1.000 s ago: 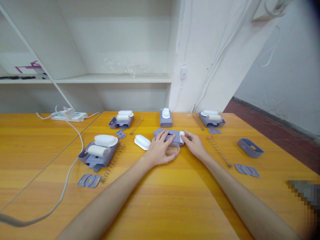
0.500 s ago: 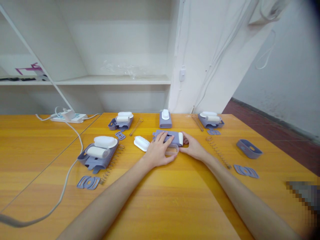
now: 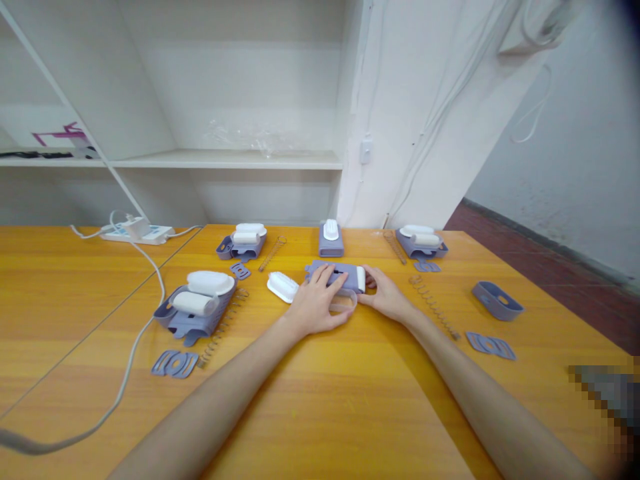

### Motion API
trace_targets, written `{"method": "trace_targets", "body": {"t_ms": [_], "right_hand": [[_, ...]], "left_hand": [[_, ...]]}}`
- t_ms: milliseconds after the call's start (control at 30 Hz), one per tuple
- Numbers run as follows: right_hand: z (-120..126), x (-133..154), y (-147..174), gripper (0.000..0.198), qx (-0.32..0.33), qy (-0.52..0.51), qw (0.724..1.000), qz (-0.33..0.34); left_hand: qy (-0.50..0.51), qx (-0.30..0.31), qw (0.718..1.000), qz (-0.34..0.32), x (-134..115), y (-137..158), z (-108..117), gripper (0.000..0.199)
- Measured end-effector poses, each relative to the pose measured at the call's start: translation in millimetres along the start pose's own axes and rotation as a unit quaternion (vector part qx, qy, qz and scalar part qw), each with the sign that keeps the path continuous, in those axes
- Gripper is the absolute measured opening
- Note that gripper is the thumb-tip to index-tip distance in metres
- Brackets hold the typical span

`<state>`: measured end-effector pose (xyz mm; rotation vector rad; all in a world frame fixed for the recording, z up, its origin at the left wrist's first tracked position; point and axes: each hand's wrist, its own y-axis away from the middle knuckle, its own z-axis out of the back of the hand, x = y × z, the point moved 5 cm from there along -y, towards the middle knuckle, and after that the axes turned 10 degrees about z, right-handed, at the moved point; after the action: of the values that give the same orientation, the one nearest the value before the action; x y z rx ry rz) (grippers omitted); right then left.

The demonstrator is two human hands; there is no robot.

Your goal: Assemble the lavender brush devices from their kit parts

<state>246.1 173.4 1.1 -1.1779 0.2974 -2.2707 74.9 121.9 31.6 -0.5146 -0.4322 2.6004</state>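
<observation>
Left hand [image 3: 317,300], laid palm-down, fingers spread over a purple-grey plastic housing [image 3: 353,274], steadying rather than gripping it; thumb beside a clear, shallow, round-cornered tray [image 3: 345,301]. Right hand [image 3: 384,291], curled, thumb and fingers grasping a white roll [image 3: 361,279] by its two ends; some fingertips hidden. Roll lies at the housing's right end, crosswise; whether seated or merely abutting, cannot be told. Risks, in judgement: roll entering askew and catching on the edge, if pushed unevenly; housing skidding on the smooth table [image 3: 320,407], if the left palm lifts; tray knocked aside by the thumb. Just left of the hand, one white oval case [image 3: 283,287], glossy, ribbed. To the right, one slender open-coiled metal spring [image 3: 434,308]; one flat purple-grey slotted panel [image 3: 491,345], with curved cut-outs; one hollow oval cap [image 3: 497,300], matte, holed. Beyond the housing, one purple-grey box [image 3: 331,249], white case atop. Far left, one perforated housing [image 3: 199,323] bearing a second, fabric-looking roll [image 3: 194,303].
</observation>
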Motion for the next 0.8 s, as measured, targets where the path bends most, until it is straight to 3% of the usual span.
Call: {"method": "trace_targets", "body": {"t_ms": [133,367,800], "right_hand": [[-0.2,0.1,0.4,0.052,0.003,0.002,1.0,0.01],[4.9,-3.6,0.0,0.066,-0.021,0.045,0.999,-0.005],[6.2,-1.1,-4.3,0.068,-0.022,0.001,0.999,-0.031]], "left_hand": [[-0.006,0.005,1.0,-0.002,-0.1,-0.3,-0.2,0.074],[-0.008,0.001,1.0,0.0,-0.6,-0.4,0.0,0.073],[-0.001,0.006,1.0,0.005,-1.9,-0.3,3.4,0.073]]}}
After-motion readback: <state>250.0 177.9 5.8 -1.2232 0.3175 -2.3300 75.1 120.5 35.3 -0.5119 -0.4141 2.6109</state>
